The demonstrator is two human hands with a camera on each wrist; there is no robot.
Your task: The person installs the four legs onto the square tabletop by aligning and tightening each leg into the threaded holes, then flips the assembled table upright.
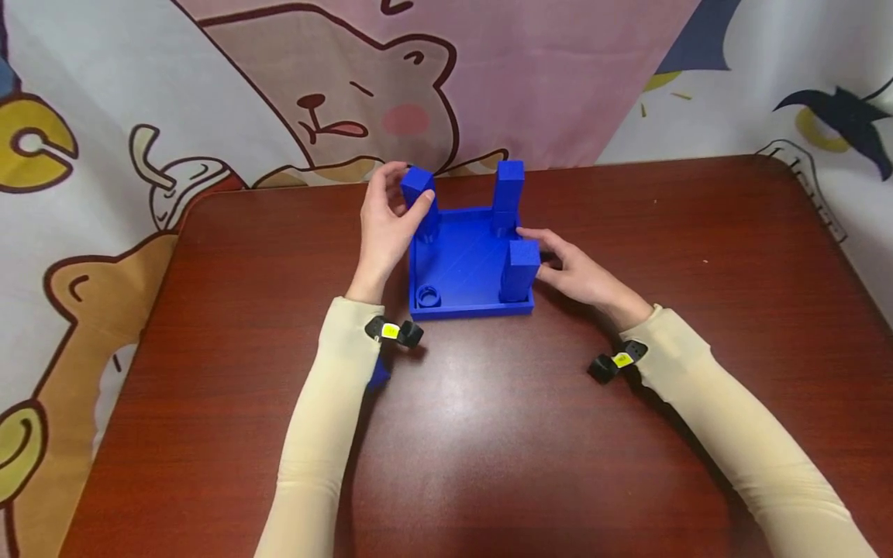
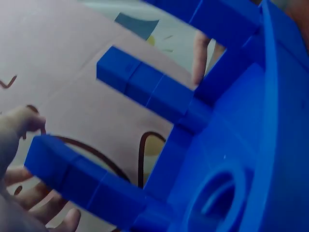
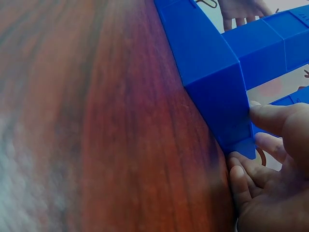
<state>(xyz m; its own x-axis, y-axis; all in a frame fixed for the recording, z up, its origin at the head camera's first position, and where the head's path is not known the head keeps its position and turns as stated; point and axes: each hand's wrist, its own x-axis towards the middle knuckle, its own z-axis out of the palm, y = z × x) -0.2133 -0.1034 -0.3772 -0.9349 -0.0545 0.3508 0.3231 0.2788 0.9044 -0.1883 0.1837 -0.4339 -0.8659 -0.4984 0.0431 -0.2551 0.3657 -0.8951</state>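
Observation:
A square blue tray [image 1: 460,271] lies on the table with upright square posts at three corners. In its front left corner is a bare round socket [image 1: 428,297]. My left hand [image 1: 387,225] holds the back left post [image 2: 87,179] near its top, thumb on one side and fingers on the other. Beside the tray's right wall rests my right hand [image 1: 579,271], its thumb and fingers against the outside of the wall, as the right wrist view shows. Close to that hand stand the front right post [image 1: 520,271] and the back right post [image 1: 508,194].
Another blue piece [image 1: 379,376] lies on the brown table [image 1: 488,434], partly hidden by the left forearm. Behind the table hangs a cloth [image 1: 544,85] with cartoon animals. Each wrist carries a small black camera, such as the left one [image 1: 410,334].

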